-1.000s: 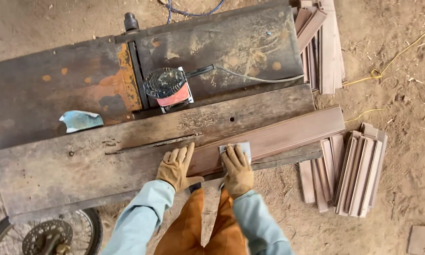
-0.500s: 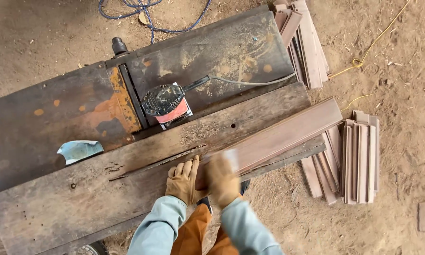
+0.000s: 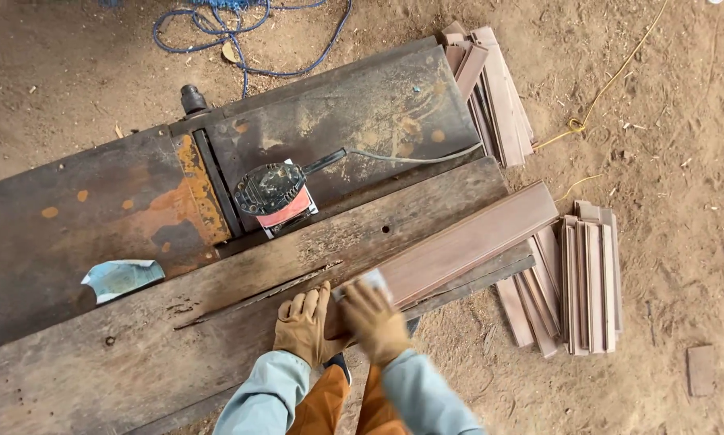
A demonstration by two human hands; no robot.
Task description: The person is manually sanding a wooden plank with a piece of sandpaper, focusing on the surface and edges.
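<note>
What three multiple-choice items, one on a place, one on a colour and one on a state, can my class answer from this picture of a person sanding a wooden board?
1. Where does the electric sander lie?
A. on the dark metal bench
B. on the ground
C. in the left hand

2. What colour are the gloves?
A. blue
B. tan
C. black

3. How is the right hand placed?
A. raised in the air
B. pressed on the sandpaper on the board
C. gripping the cable

Answers:
1 A, it sits on the bench, away from both hands.
2 B, both are tan.
3 B, it presses sandpaper onto the board while the left hand steadies the end.
</note>
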